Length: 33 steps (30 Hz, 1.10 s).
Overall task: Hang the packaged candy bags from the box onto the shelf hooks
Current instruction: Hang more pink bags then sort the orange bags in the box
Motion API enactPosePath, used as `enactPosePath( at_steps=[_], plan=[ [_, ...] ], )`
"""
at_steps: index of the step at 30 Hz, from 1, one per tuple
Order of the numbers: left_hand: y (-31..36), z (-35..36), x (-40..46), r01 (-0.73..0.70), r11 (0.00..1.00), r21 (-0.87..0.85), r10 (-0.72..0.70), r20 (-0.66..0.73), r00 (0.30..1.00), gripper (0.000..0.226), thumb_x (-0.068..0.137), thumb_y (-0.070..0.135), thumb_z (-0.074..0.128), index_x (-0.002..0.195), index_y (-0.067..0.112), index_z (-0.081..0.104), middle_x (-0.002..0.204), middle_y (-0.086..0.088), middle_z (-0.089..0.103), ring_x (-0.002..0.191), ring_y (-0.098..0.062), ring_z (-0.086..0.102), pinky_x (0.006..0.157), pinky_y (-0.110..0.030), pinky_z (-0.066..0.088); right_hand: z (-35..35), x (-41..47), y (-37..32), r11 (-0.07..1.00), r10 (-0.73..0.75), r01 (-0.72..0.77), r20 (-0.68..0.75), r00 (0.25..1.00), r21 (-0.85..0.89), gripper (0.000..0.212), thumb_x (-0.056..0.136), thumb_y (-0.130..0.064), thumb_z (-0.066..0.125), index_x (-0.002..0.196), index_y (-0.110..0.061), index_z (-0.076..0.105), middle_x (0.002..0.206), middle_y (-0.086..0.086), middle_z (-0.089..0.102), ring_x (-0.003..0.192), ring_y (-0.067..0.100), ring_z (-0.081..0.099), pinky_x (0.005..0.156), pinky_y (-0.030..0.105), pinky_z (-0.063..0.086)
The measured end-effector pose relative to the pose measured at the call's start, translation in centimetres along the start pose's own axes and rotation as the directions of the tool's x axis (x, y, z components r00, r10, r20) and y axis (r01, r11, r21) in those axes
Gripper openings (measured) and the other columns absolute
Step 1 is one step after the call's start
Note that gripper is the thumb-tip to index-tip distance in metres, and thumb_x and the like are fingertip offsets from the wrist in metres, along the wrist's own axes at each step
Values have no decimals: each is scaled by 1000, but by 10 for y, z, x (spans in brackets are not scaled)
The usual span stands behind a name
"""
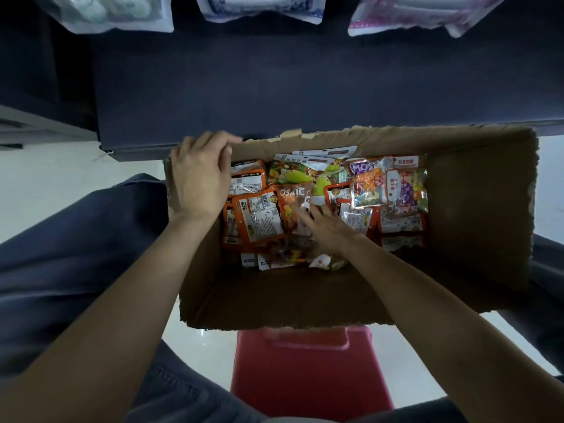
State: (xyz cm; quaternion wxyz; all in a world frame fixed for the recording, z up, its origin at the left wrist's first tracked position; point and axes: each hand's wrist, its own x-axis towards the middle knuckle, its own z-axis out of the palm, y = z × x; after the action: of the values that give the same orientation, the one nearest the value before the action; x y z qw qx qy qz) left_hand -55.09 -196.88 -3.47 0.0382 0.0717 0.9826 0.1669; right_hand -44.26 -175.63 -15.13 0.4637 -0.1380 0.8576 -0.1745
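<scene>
**Step in hand: picking a bag from the box**

- Left hand (pixel 200 175), centre left: fingers curled over the far left rim of the cardboard box (pixel 476 209), steadying it.
- Candy bags (pixel 387 186), frame centre: heaped loose on the box floor.
- Right hand (pixel 323 227), centre: reaching down, fingers spread flat on the heap, released, gripping nothing.
- Next move, as judged: pinch one bag and lift it toward the hanging packs (pixel 259 7) along the top edge.
</scene>
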Motion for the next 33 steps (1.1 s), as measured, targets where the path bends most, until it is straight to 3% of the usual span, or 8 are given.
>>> enactPosePath(
  at_steps=[5,8,11,15,19,24,29,33],
  plan=[
    [0,-2,-1,-22,1000,-12,22,-7,1000,20,95,15,49,105,21,65,96,-2,68,91,-31,59,82,-44,43,6,-7,4,998,47,-43,-103,994,36,105,80,-23,75,152,-23,-1,147,12,35,133,33,36,105,41,39],
    [-1,-2,-1,-26,999,-18,26,-19,999,20,95,15,49,105,20,66,93,-3,68,89,-32,59,80,-43,44,3,-4,-2,954,214,-154,-226,950,256,77,86,-13,67,147,-24,22,121,15,59,108,33,58,83,39,49],
    [0,-3,0,-29,999,-25,29,-18,999,20,94,15,49,105,20,66,94,-3,69,89,-32,59,80,-43,44,1,1,-6,932,228,-141,-237,944,333,72,85,-4,63,145,-22,28,106,15,63,95,32,62,70,34,46],
    [0,-2,0,-33,999,-31,32,-32,999,20,94,14,50,105,19,66,96,-3,69,91,-32,60,83,-44,44,2,1,-6,889,127,-59,-121,985,454,75,82,-21,73,144,-21,30,139,10,46,116,25,52,87,27,41],
    [-2,-1,0,-42,999,-26,41,-34,999,20,94,15,50,105,19,65,95,-3,69,90,-32,60,83,-44,44,1,-2,-6,902,108,-75,-53,993,426,94,75,-44,77,148,-21,23,151,4,29,135,25,34,106,40,36],
    [-3,-1,0,-52,998,-37,51,-35,998,20,94,16,49,105,20,65,96,-1,69,91,-30,59,83,-43,44,13,-2,-18,980,166,-147,-143,976,134,89,78,-14,75,148,-17,20,143,6,35,122,29,47,90,39,49],
    [-2,0,2,-55,998,-33,53,-66,996,19,94,16,50,105,21,65,96,0,69,90,-29,60,84,-42,43,15,3,-32,912,262,-140,-283,923,386,65,80,0,71,136,-21,45,124,7,61,98,25,65,85,35,57],
    [2,-2,3,-55,998,-24,54,-55,997,20,93,15,51,105,21,65,99,0,69,93,-29,59,84,-41,42,2,-8,-49,909,254,-74,-405,878,409,40,85,-3,65,123,-14,59,109,10,68,95,24,68,86,32,56]
  ],
)
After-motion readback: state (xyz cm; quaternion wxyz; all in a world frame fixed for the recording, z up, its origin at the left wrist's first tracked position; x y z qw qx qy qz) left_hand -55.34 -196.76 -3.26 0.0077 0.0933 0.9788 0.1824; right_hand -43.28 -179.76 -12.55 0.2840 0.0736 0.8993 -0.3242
